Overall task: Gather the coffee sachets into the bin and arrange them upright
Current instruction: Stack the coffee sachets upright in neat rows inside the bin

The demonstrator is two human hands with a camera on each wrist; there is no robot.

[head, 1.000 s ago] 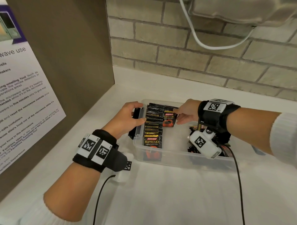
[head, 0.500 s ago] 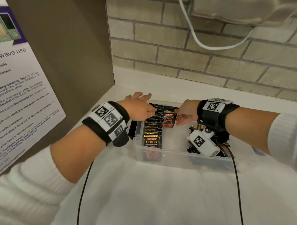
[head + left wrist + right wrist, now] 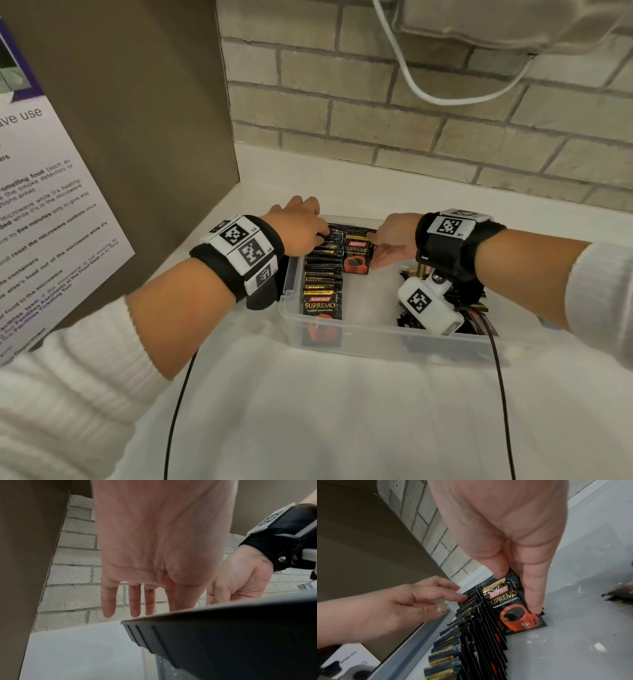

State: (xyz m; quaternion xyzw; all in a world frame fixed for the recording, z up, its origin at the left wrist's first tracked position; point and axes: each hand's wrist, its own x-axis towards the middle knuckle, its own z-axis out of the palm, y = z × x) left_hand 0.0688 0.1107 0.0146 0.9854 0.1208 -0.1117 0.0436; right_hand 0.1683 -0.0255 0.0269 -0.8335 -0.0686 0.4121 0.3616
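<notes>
Black foil sachets (image 3: 322,270), gold-banded, stand upright in a row along the left wall of the clear bin (image 3: 376,337). Your right hand (image 3: 394,241) pinches one red-cup sachet (image 3: 510,608) beside the row; your left hand (image 3: 301,226), fingers extended, touches the row's tops.

right hand (image 3: 513,545) pinching upright sachet (image 3: 513,607)

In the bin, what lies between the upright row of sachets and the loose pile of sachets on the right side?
In the head view, only bare bin floor lies between the row and the pile, apart from the sachet the right hand holds beside the row.
</notes>
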